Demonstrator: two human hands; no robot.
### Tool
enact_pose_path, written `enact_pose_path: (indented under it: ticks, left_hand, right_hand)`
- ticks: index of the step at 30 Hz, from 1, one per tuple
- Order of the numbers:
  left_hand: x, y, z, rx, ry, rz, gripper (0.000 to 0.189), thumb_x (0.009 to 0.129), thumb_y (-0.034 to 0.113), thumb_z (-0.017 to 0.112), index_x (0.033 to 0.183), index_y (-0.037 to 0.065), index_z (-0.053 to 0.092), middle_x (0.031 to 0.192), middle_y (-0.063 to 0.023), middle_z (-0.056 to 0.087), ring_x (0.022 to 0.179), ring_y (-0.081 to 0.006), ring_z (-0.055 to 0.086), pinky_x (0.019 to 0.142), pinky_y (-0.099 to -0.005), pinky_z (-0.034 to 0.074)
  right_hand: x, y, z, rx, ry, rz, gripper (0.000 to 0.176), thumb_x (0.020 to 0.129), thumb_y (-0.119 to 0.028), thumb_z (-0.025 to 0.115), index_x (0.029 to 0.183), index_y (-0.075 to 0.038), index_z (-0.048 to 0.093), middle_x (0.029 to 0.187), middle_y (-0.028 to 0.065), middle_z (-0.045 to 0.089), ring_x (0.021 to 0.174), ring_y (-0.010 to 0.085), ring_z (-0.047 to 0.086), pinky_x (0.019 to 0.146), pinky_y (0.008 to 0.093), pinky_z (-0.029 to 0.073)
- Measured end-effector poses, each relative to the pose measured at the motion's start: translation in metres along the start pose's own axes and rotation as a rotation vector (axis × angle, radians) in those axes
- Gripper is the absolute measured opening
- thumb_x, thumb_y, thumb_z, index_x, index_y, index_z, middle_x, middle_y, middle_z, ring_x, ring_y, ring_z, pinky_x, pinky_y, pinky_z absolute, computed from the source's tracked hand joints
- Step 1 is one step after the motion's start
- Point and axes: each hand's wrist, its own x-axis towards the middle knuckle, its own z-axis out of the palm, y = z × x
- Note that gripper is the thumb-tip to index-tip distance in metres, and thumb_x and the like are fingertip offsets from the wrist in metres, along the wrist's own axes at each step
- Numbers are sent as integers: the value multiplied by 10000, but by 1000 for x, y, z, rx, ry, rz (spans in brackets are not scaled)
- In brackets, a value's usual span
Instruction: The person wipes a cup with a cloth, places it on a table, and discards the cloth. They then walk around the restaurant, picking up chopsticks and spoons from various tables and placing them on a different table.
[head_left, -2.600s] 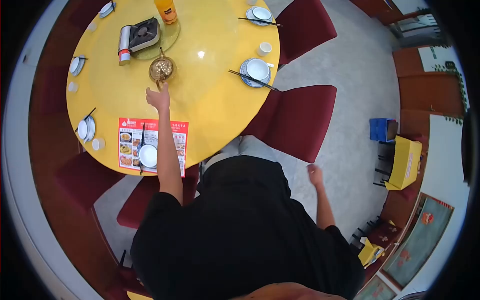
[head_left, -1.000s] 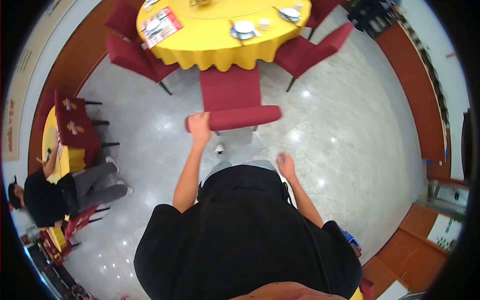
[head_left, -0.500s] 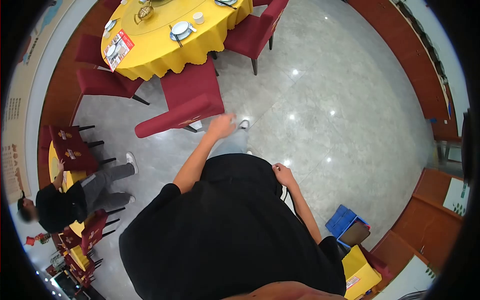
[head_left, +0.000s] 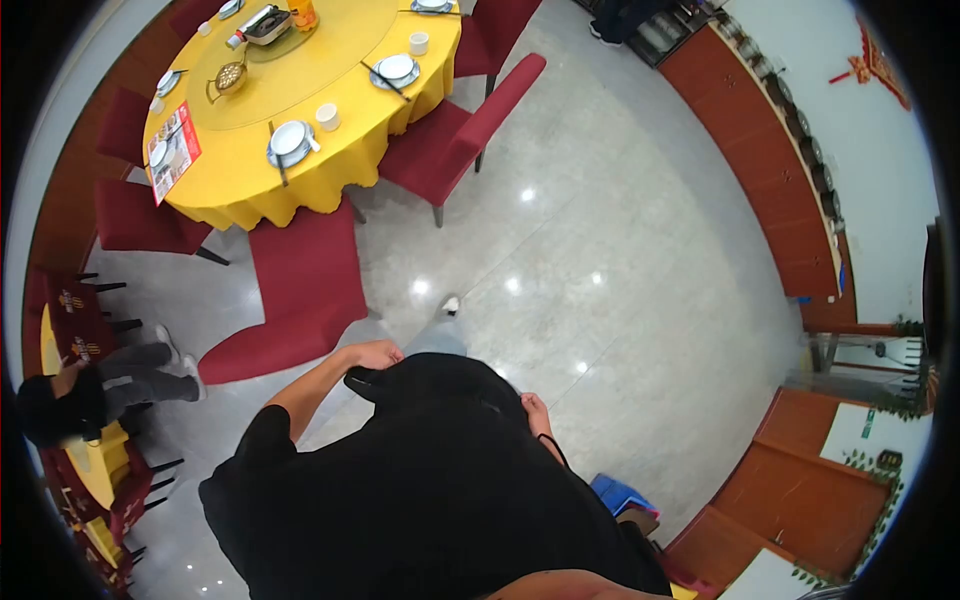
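Observation:
My left hand (head_left: 378,354) is closed on the hem of the black T-shirt (head_left: 430,480) that I wear, and the cloth is drawn out to a corner beneath it. On the other side, my right hand (head_left: 533,408) has its fingers bent closed at the shirt's edge, seemingly pinching the hem. A thin black cord (head_left: 553,447) shows by the right wrist. Nearest to the left hand stands a dark red chair (head_left: 305,280), its back turned toward me. One white shoe (head_left: 451,305) of mine shows on the floor ahead.
A round table with a yellow cloth (head_left: 230,208) holds plates, cups, chopsticks and a brass strainer (head_left: 229,78). Red chairs (head_left: 440,150) surround it. Another person (head_left: 90,395) is at the left. Brown cabinets (head_left: 740,130) line the right; a blue crate (head_left: 620,495) sits lower right.
My left hand has come from in front of my body back to the shirt hem and closed on it. The right hand stays at its side of the hem. The table and chairs appear nearer.

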Motion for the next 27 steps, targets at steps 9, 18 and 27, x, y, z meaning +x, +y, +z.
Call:
enact_pose_path:
  ticks: [9, 18, 27]
  left_hand:
    - [50, 120, -17, -97, 142, 238, 401, 824, 64, 540, 1222, 18, 565, 1076, -91, 643, 1029, -169, 560, 900, -316, 431]
    - [90, 178, -32, -653, 203, -22, 368, 903, 246, 467, 1156, 14, 598, 1098, -81, 629, 1026, -216, 569, 903, -339, 429]
    - [262, 194, -99, 284, 659, -158, 352, 898, 250, 479, 1115, 8, 614, 1056, -95, 640, 985, -218, 581, 875, -348, 439]
  right_hand:
    - [101, -106, -46, -505, -369, -45, 432, 974, -268, 455, 1340, -39, 462, 1220, 173, 593, 1149, 268, 553, 985, 334, 402]
    - [259, -158, -62, -828, -653, -108, 360, 986, -233, 335, 1106, 43, 533, 1166, 253, 573, 1113, 329, 537, 957, 389, 382]
    - [341, -300, -122, -654, -713, -21, 475, 943, -322, 407, 1211, 52, 526, 1180, 162, 578, 1056, 227, 534, 931, 365, 401]
